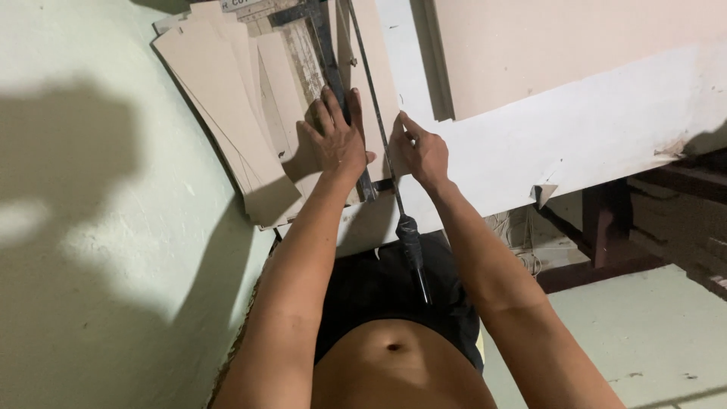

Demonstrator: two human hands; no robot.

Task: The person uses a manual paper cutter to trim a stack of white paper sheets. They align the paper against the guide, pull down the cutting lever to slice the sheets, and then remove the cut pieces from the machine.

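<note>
My left hand (337, 140) lies spread flat, pressing card (291, 91) against the cutter's ruler (327, 53). My right hand (418, 151) pinches the sheet edge beside the blade arm (375, 113), whose handle (413, 246) hangs free over the tabletop (591, 129). I judge I'm aligning; cutting calls for gripping that handle.

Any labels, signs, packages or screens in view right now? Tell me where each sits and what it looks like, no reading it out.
Printed label strip: top edge of view, at the far end of the paper cutter, above the left hand; a narrow white strip with dark lettering, cut off by the frame.
Ruler scale: on the cutter bed beside the dark clamp bar; pale, worn, fine dark markings.
No packages, signs or screens in view.
</note>
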